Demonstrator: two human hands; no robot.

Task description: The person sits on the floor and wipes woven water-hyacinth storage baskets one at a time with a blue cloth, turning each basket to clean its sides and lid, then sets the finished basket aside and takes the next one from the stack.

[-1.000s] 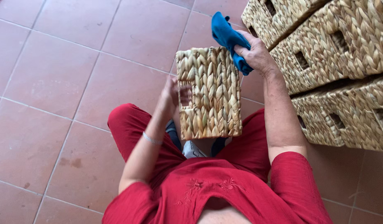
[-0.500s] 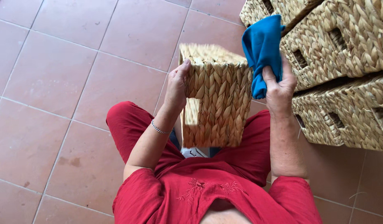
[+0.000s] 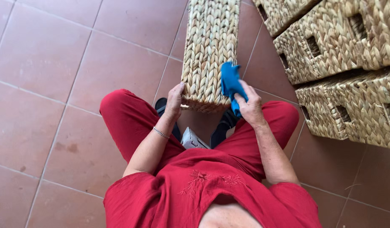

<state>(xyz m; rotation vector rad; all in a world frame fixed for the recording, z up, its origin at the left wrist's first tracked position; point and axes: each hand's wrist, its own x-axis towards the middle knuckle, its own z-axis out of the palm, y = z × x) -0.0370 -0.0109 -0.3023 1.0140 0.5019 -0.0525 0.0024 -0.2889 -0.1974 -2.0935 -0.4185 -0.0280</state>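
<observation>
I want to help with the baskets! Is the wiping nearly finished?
Hard to say what's done: no basket looks visibly cleaner. Right now the left hand steadies one woven basket while the right hand presses a blue cloth against its side. Several stacked baskets sit untouched at the right, so they may be left.

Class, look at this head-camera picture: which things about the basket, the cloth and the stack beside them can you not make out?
- Woven basket: its top end is cut off by the upper frame edge.
- Blue cloth: its lower part is hidden under the right hand.
- Left hand: fingertips hidden behind the basket's corner.
- Stacked baskets: contents unseen, cut off by the right edge.
</observation>
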